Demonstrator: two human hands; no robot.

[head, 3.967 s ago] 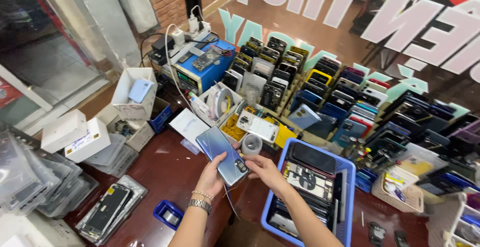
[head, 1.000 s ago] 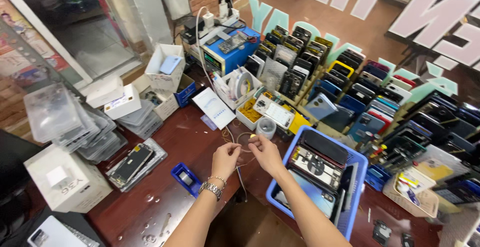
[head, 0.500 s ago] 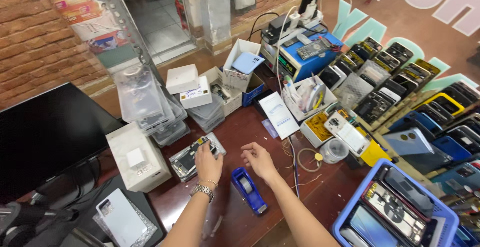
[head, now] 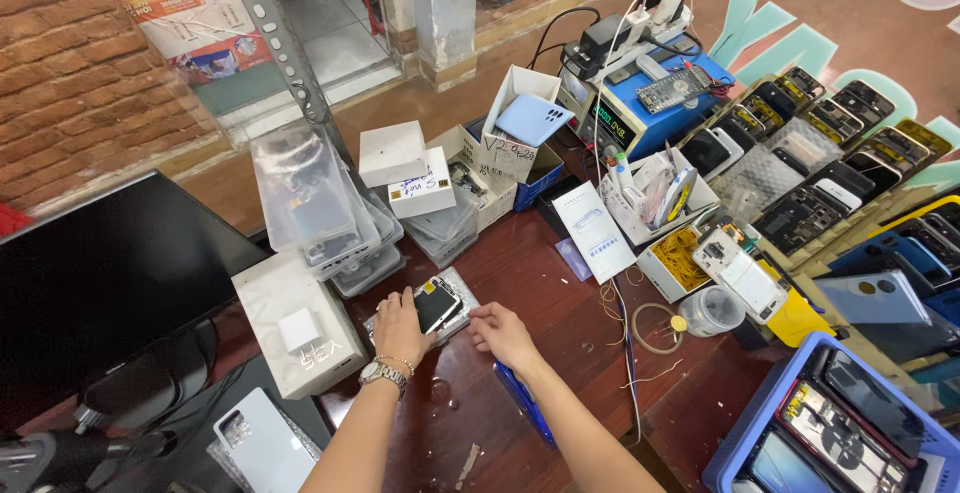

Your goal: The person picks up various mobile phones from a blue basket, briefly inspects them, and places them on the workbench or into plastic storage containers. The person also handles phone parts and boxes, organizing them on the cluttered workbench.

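Here the left hand [head: 400,325] grips a phone [head: 437,304] on the clear tray [head: 462,293], right hand [head: 503,336] open at its 3 o'clock, white box [head: 297,323] at 9, monitor [head: 100,283] beyond, on a reddish worktop [head: 560,313].

You have a single view, from the camera on your head, looking steeply down and forward onto the counter [head: 560,313] from close above. Your forearms enter from the bottom edge, and both hands sit just below the frame's centre. Beyond the counter the view reaches the tiled floor [head: 330,23].
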